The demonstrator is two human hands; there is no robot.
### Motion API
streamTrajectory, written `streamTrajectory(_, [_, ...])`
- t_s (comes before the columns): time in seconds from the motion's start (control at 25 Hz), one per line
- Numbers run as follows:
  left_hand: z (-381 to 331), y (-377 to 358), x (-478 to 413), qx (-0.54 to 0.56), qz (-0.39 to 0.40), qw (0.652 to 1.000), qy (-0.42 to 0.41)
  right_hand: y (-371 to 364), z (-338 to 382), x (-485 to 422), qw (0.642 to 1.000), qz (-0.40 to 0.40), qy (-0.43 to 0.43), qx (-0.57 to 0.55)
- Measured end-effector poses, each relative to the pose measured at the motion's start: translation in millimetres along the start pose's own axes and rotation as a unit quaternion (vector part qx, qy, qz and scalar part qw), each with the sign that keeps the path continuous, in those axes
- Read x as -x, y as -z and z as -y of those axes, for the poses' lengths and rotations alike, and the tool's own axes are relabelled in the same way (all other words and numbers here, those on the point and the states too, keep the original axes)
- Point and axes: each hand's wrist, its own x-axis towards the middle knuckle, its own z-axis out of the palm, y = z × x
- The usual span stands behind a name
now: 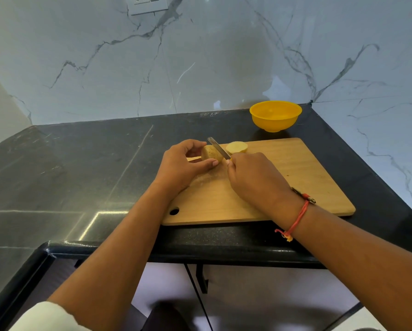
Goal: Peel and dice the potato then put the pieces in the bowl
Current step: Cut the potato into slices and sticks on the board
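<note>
On the wooden cutting board (295,177) lie two potato halves. My left hand (183,168) holds the left potato half (211,152), thumb in front and fingers curled behind it. The knife (218,146) has its steel blade against the right side of that half, with my right hand (252,177) gripping the yellow handle, which is mostly hidden. The other potato half (236,147) rests cut face up just right of the blade. A yellow bowl (275,115) stands behind the board near the wall; its inside looks bare.
The board sits on a black stone counter (92,163) whose front edge runs below my wrists. A marble wall (200,56) rises behind and to the right. A wall socket (147,3) is at the top.
</note>
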Motion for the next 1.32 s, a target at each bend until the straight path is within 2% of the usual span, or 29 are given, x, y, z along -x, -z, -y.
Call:
streamTrajectory(0.2, [0,0,-1,-0.002,0.000,1.000,0.001,10,13,-12,0.997,0.049,-0.027,0.049])
streamTrajectory(0.4, [-1,0,-1,-0.007,-0.003,1.000,-0.002,10,19,-15,0.994,0.071,-0.015,0.083])
streamTrajectory(0.92, [-5,-1,0,-0.030,-0.003,0.999,-0.019,4,19,-37,0.992,0.097,-0.010,0.079])
streamTrajectory(1.32, [-5,-2,0,-0.024,0.010,1.000,-0.003,12,4,-17,0.991,0.116,0.007,0.062])
